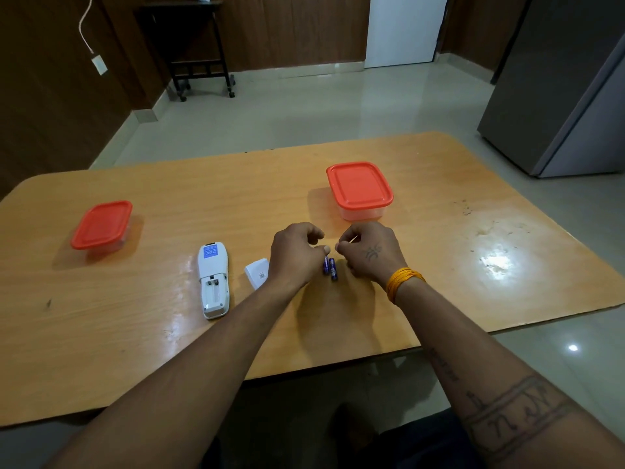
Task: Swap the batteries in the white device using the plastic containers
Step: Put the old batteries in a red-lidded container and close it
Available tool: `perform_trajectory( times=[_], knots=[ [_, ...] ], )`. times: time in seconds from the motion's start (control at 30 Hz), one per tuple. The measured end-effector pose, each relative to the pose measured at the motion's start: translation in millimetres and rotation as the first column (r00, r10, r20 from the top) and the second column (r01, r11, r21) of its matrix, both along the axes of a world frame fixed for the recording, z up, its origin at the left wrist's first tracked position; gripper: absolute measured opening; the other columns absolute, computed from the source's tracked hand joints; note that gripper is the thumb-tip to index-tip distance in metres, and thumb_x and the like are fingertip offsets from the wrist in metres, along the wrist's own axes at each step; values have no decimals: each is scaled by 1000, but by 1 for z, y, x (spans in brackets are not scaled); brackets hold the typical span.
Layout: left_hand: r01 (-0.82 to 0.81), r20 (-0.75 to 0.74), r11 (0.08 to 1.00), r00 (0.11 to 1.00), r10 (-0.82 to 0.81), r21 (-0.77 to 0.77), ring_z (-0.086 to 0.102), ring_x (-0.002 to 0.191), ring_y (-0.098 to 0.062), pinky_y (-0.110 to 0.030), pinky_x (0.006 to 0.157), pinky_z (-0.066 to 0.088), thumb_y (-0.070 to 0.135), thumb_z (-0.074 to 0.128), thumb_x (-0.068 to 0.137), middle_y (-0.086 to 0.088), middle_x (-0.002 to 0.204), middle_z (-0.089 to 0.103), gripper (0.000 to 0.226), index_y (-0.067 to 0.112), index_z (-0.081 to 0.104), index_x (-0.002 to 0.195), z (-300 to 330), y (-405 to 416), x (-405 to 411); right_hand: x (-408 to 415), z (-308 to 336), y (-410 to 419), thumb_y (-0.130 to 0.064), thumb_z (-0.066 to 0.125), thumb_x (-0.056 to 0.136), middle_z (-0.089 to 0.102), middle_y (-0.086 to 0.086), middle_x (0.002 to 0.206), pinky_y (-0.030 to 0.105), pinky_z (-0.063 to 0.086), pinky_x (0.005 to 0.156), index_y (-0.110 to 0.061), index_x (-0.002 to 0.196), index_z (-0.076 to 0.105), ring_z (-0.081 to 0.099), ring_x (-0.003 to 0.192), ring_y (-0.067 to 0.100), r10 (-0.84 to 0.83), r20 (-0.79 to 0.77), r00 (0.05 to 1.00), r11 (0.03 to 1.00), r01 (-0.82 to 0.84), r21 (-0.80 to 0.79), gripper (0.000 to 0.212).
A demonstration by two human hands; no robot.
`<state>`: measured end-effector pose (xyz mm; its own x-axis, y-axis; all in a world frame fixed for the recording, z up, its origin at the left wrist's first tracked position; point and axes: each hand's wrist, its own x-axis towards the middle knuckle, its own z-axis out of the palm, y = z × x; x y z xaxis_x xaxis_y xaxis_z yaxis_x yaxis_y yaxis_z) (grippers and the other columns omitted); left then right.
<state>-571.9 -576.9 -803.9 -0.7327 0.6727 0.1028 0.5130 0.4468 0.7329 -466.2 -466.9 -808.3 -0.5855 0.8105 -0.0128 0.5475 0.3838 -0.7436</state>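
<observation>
The white device (214, 280) lies face down on the wooden table (135, 333), with its battery bay open and empty. Its white cover (256, 274) lies just to the right, partly hidden by my left wrist. Two blue batteries (330, 267) lie side by side on the table between my hands. My left hand (294, 253) hovers over them with curled fingers, its thumb tip at the top end of the left battery. My right hand (370, 253) is beside them, fingers curled, thumb and forefinger pinched with nothing visible between. Both red-lidded plastic containers are closed: a small one (101, 225) at the left and a larger one (359, 191) beyond my hands.
The table's near edge runs under my forearms. A grey refrigerator (558, 96) stands on the right, and a dark wheeled stand (199, 52) is against the far wall. A bright glare patch lies on the table at the right.
</observation>
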Motion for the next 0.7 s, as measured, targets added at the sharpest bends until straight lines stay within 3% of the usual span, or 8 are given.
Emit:
perform_trajectory(
  times=[0.13, 0.27, 0.4, 0.57, 0.7],
  knots=[
    [-14, 15, 995, 1000, 12, 96, 72, 93, -14, -24, 83, 50, 23, 82, 87, -2, 111, 77, 32, 13, 77, 117, 5, 5, 0, 4, -1, 12, -22, 71, 85, 76, 2, 88, 38, 60, 79, -19, 87, 79, 70, 85, 22, -97, -117, 988, 986, 111, 121, 9],
    [-25, 99, 990, 995, 11, 142, 70, 99, -14, -28, 88, 53, 27, 75, 94, 1, 111, 75, 30, 13, 76, 120, 10, 22, -7, 6, -2, 31, -10, 71, 86, 71, 7, 93, 43, 59, 79, -12, 91, 74, 66, 84, 25, -160, -198, 967, 927, 216, 307, 6],
    [-35, 286, 983, 958, -18, 180, 67, 115, -19, -41, 102, 56, 23, 68, 99, 0, 123, 71, 33, 13, 71, 131, 9, 52, -12, 5, -6, 44, -5, 74, 83, 60, 11, 119, 43, 61, 77, -15, 115, 70, 65, 98, 34, -126, -114, 985, 847, 167, 505, 34],
    [-80, 425, 964, 904, -37, 254, 71, 104, -19, -41, 92, 60, 36, 77, 91, 1, 108, 76, 30, 17, 76, 114, 1, 81, -18, -2, -13, 51, -5, 71, 83, 57, 13, 122, 41, 56, 75, -15, 119, 72, 65, 93, 38, -55, -42, 998, 862, 68, 501, 37],
    [-216, 645, 923, 763, -44, 319, 75, 91, -23, -34, 80, 63, 25, 83, 89, -8, 96, 77, 27, 9, 74, 108, -7, 85, -27, -9, -14, 53, -16, 79, 87, 60, 12, 113, 39, 54, 74, -11, 110, 71, 66, 89, 36, -46, -105, 993, 863, 92, 498, 25]
  ],
)
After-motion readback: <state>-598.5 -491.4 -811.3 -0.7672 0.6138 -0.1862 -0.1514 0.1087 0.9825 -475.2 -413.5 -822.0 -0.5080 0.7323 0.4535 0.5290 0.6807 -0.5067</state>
